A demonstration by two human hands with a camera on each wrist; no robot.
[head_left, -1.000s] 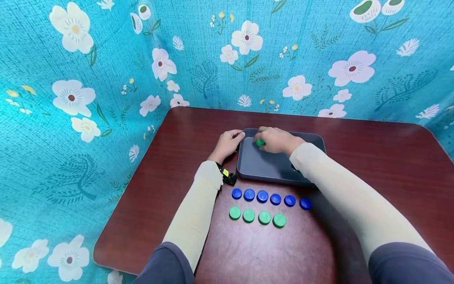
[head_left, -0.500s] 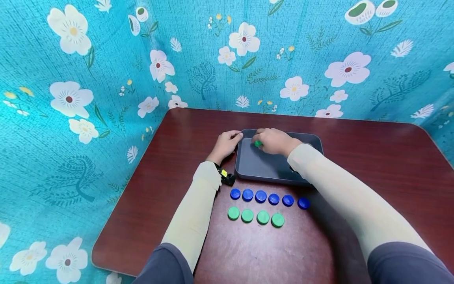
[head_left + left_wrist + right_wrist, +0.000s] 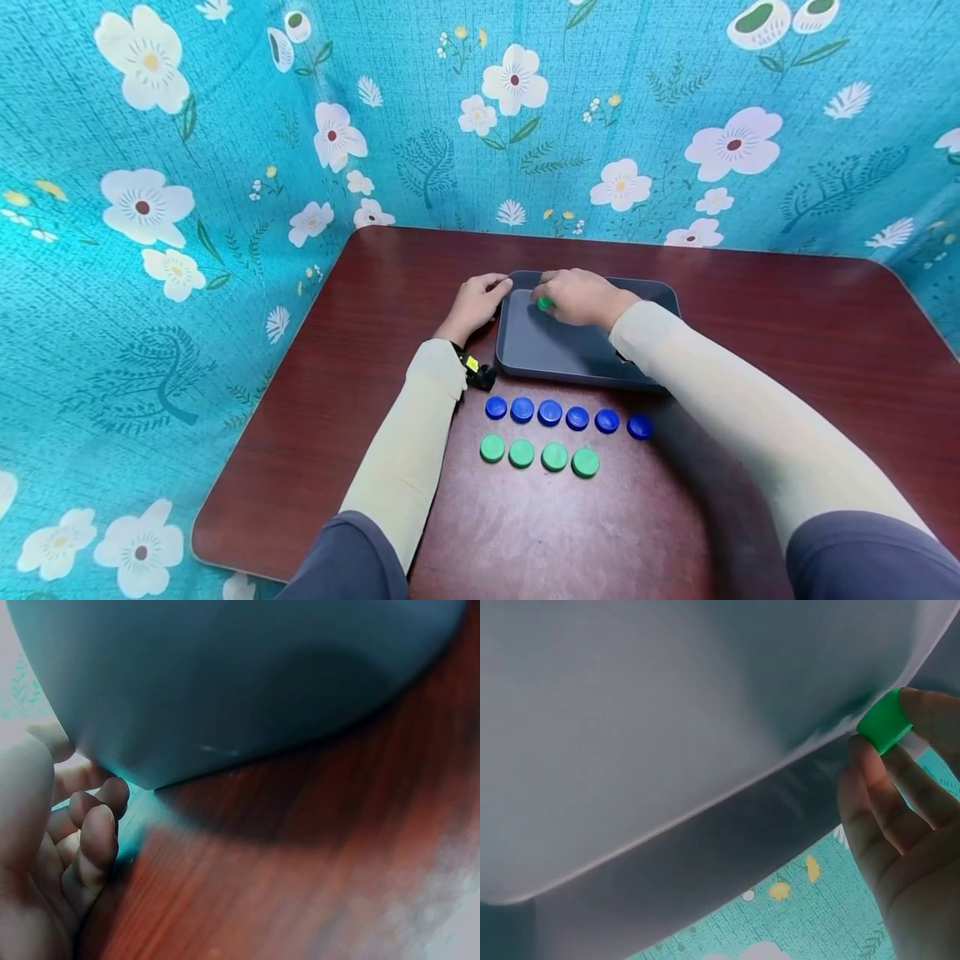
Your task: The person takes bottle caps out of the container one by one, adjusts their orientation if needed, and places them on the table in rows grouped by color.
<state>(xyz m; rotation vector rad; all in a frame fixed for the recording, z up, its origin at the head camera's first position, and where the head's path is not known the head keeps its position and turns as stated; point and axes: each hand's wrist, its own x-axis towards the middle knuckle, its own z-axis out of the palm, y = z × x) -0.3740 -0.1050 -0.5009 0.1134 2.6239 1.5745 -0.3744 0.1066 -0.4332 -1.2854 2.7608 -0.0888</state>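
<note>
A dark grey tray (image 3: 551, 337) lies toward the back of the table. My left hand (image 3: 474, 305) holds its back left corner, the thumb at the rim and the other fingers curled outside the wall (image 3: 247, 697). Over the tray, near that same corner, my right hand (image 3: 581, 297) pinches a green bottle cap (image 3: 885, 721) between thumb and fingers. In the right wrist view the cap is tilted, close to the tray's inner edge; whether it touches the tray I cannot tell. In front of the tray lie a row of blue bottle caps (image 3: 550, 412) and a row of green bottle caps (image 3: 554, 457).
The dark red wooden table (image 3: 330, 400) carries everything. A blue flowered cloth (image 3: 420, 108) hangs along its back and left edges. A black wrist device (image 3: 478, 375) on the left arm sits by the tray's front left corner.
The right hand has lowered the green cap slightly toward the tray's back left corner. The left hand keeps its hold on the tray, and the cap rows lie as before. The head view shifts slightly.
</note>
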